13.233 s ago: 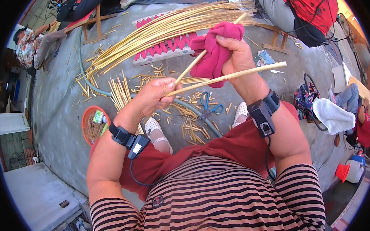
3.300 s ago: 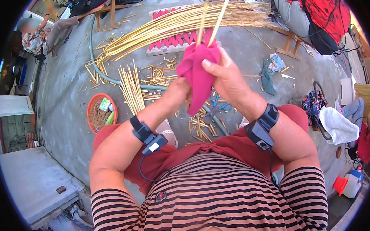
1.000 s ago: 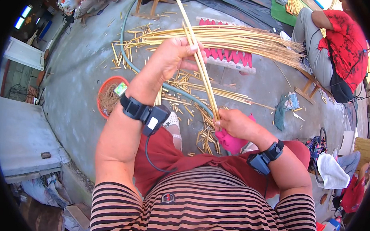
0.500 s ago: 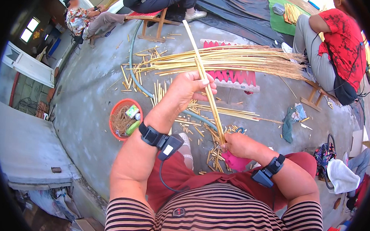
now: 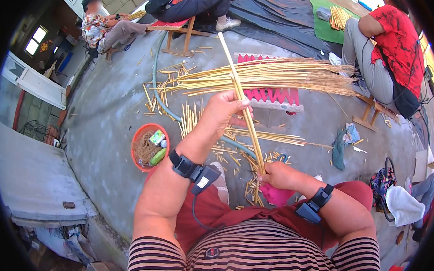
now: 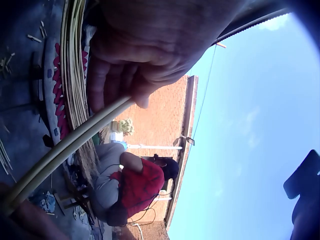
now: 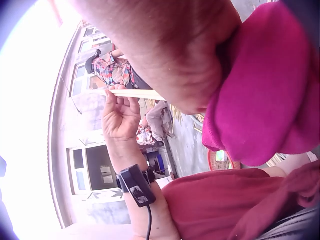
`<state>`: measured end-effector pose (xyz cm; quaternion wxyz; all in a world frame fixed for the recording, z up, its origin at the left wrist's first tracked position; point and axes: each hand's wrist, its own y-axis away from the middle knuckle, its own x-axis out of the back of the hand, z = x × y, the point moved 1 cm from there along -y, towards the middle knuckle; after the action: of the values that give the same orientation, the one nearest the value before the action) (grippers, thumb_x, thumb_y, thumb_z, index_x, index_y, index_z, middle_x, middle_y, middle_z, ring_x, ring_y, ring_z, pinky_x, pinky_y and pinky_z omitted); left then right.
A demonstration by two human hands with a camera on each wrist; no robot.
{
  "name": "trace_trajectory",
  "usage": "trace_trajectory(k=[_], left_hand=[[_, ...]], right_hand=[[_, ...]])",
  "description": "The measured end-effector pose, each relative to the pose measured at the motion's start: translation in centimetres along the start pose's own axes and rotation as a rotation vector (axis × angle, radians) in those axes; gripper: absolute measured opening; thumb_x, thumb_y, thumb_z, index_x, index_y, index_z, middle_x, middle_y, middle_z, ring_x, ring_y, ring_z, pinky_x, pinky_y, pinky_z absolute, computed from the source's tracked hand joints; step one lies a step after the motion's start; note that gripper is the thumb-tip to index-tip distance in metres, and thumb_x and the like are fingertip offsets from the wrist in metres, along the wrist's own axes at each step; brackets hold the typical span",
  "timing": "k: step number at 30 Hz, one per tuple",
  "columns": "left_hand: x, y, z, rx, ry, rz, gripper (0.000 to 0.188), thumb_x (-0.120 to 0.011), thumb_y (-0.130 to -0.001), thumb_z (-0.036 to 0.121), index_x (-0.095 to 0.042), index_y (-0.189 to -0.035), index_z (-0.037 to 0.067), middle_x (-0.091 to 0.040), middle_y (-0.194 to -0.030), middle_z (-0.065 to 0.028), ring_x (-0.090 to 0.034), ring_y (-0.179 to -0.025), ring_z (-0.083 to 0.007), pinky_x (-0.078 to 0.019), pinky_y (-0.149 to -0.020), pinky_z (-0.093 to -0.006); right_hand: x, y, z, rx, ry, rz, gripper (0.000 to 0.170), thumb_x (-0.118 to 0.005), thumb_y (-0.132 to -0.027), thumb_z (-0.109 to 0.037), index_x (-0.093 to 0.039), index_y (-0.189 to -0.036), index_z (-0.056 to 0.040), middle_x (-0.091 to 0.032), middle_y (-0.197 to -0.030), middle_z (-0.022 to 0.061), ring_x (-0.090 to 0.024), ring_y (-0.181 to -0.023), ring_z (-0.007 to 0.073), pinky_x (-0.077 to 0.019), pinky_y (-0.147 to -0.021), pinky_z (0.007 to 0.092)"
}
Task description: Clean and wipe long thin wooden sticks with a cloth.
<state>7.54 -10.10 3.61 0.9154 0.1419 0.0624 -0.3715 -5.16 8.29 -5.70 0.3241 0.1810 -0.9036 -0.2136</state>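
Two pale yellow plant stalks (image 5: 252, 132) lie side by side between my hands, slanting from upper left to lower right. My left hand (image 5: 224, 110) pinches them partway along, thumb on top, and one stalk reaches further past it than the other. In the left wrist view the stalks (image 6: 65, 147) run together toward the lower left corner. My right hand (image 5: 284, 177) grips their lower ends. Bunched magenta cloth (image 5: 276, 194) hangs under that hand, and the cloth (image 7: 265, 85) fills much of the right wrist view beside the palm.
A bundle of long stalks with brushy ends (image 5: 277, 75) lies across a rack with pink strips (image 5: 277, 96). Cut pieces litter the floor around a hose (image 5: 169, 111) and blue-handled scissors (image 5: 282, 157). An orange basin (image 5: 134, 157) stands left. A person in red (image 5: 400, 51) sits right.
Earlier the cloth wrapped the upright stalks between both hands; now it hangs below my right hand and the stalks are bare. Over the last half second the hands keep their grip.
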Motion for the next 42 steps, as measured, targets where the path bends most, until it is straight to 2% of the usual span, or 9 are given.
trace_trajectory(k=[3, 5, 6, 13, 22, 25, 29, 32, 42], left_hand=[[1.8, -1.4, -0.6, -0.015, 0.049, 0.068, 0.009, -0.058, -0.087, 0.014, -0.058, -0.088, 0.005, -0.064, -0.080, -0.0077, -0.065, -0.073, -0.0184, -0.0564, -0.062, -0.0337], [4.3, -2.7, -1.0, -0.027, 0.067, 0.131, 0.010, -0.058, -0.087, 0.014, -0.057, -0.087, 0.004, -0.064, -0.079, -0.0086, -0.065, -0.072, -0.0184, -0.0563, -0.064, -0.0340], [5.7, -3.3, -1.2, -0.035, 0.069, 0.157, 0.011, -0.058, -0.087, 0.015, -0.057, -0.086, 0.004, -0.064, -0.079, -0.0091, -0.065, -0.072, -0.0185, -0.0562, -0.066, -0.0342], [9.3, -5.7, -3.0, 0.081, 0.177, 0.252, 0.014, -0.066, -0.082, 0.013, -0.060, -0.091, 0.004, -0.064, -0.083, -0.0072, -0.064, -0.076, -0.0169, -0.0563, -0.068, -0.0310], [7.2, -5.5, -2.8, 0.082, 0.184, 0.207, 0.016, -0.066, -0.082, 0.013, -0.060, -0.092, 0.002, -0.064, -0.081, -0.0065, -0.063, -0.074, -0.0162, -0.0563, -0.067, -0.0290], [6.5, -5.2, -2.8, 0.072, 0.163, 0.193, 0.015, -0.065, -0.083, 0.012, -0.060, -0.092, 0.002, -0.064, -0.081, -0.0063, -0.063, -0.073, -0.0166, -0.0562, -0.067, -0.0296], [5.6, -5.0, -2.5, -0.002, 0.124, 0.133, 0.014, -0.060, -0.086, 0.014, -0.059, -0.094, 0.003, -0.064, -0.081, -0.0062, -0.064, -0.072, -0.0168, -0.0561, -0.066, -0.0304], [4.5, -4.5, -1.5, -0.077, 0.056, 0.120, 0.015, -0.056, -0.089, 0.016, -0.059, -0.096, 0.004, -0.064, -0.082, -0.0058, -0.064, -0.071, -0.0165, -0.0563, -0.063, -0.0312], [2.8, -2.6, -0.3, -0.159, -0.071, 0.097, 0.016, -0.053, -0.091, 0.015, -0.057, -0.098, 0.002, -0.062, -0.081, -0.0058, -0.063, -0.070, -0.0154, -0.0562, -0.064, -0.0312]], right_hand=[[-0.3, -1.1, 1.9, 0.154, -0.282, -0.074, 0.029, -0.054, -0.088, -0.030, -0.060, -0.102, -0.0048, -0.065, -0.083, 0.0125, -0.062, -0.082, 0.0211, -0.0480, -0.071, 0.0354], [2.2, 0.6, -0.6, 0.211, -0.652, -0.115, 0.034, -0.047, -0.093, -0.033, -0.060, -0.106, -0.0042, -0.065, -0.082, 0.0092, -0.061, -0.081, 0.0142, -0.0481, -0.070, 0.0309], [3.5, 2.2, -2.3, 0.104, -0.928, -0.206, 0.041, -0.040, -0.096, -0.037, -0.058, -0.110, -0.0037, -0.065, -0.083, 0.0106, -0.061, -0.078, 0.0138, -0.0479, -0.071, 0.0271], [5.6, 4.2, -3.6, 0.239, -1.104, -0.194, 0.055, -0.028, -0.098, -0.041, -0.051, -0.122, 0.0024, -0.065, -0.081, 0.0150, -0.062, -0.073, 0.0150, -0.0487, -0.069, 0.0249], [5.1, 4.7, -3.4, 0.258, -1.111, -0.148, 0.057, -0.026, -0.098, -0.041, -0.056, -0.114, 0.0043, -0.064, -0.078, 0.0147, -0.062, -0.073, 0.0165, -0.0489, -0.070, 0.0259], [4.8, 4.7, -3.3, 0.269, -1.158, -0.190, 0.048, -0.035, -0.097, -0.038, -0.058, -0.107, 0.0030, -0.062, -0.078, 0.0116, -0.061, -0.074, 0.0147, -0.0481, -0.070, 0.0246], [3.8, 3.7, -2.2, 0.255, -0.983, -0.128, 0.021, -0.056, -0.089, -0.021, -0.060, -0.094, -0.0007, -0.059, -0.081, 0.0025, -0.056, -0.074, 0.0083, -0.0451, -0.068, 0.0216], [2.1, 1.7, 0.4, 0.202, -0.486, 0.104, 0.019, -0.055, -0.088, -0.017, -0.061, -0.096, -0.0003, -0.060, -0.073, 0.0056, -0.055, -0.070, 0.0102, -0.0446, -0.064, 0.0259], [2.6, 1.8, -0.2, 0.058, -0.410, 0.223, 0.018, -0.052, -0.088, -0.011, -0.058, -0.103, -0.0036, -0.062, -0.073, 0.0105, -0.059, -0.068, 0.0177, -0.0464, -0.063, 0.0323]])
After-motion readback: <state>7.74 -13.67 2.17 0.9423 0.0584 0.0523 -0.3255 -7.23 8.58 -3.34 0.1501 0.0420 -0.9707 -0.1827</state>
